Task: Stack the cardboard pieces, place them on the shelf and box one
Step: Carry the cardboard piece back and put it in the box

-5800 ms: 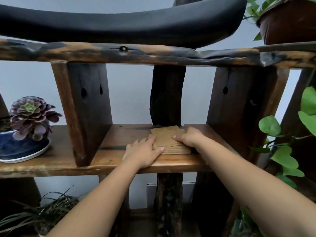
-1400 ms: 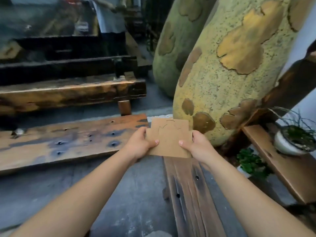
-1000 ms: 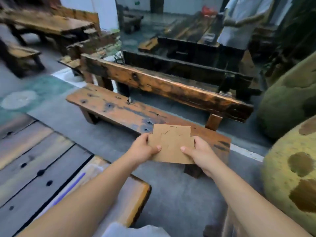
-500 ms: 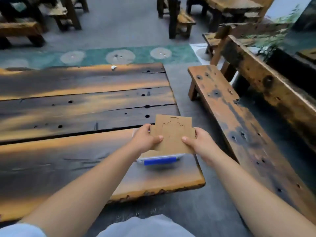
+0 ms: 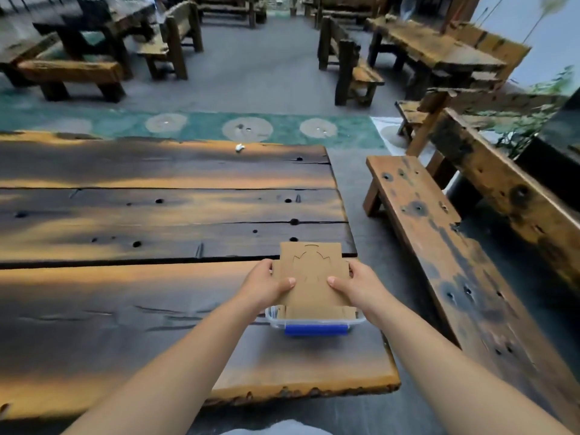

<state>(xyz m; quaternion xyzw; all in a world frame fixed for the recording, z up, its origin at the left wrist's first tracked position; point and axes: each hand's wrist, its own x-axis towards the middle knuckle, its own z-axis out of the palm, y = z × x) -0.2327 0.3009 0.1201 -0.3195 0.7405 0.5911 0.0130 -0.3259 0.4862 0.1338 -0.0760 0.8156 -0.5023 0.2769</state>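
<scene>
A flat brown cardboard piece (image 5: 310, 274) with cut-out lines is held level between both hands. My left hand (image 5: 263, 285) grips its left edge, thumb on top. My right hand (image 5: 361, 285) grips its right edge the same way. The piece hovers just above a clear plastic box (image 5: 314, 323) with a blue clip on its near side, which stands on the wooden table (image 5: 157, 277) near its right end. Inside the box some brown cardboard shows under the held piece; most of the box is hidden by the piece and my hands.
A long wooden bench (image 5: 439, 246) runs beside the table on the right, with a grey floor gap between them. More wooden tables and benches (image 5: 351, 58) stand farther back. A small white scrap (image 5: 239, 147) lies at the table's far edge.
The stack was left on the shelf; I turned away carrying one cardboard piece in both hands. Over the last second the table and the box came into view, and the piece now hovers over the box.
</scene>
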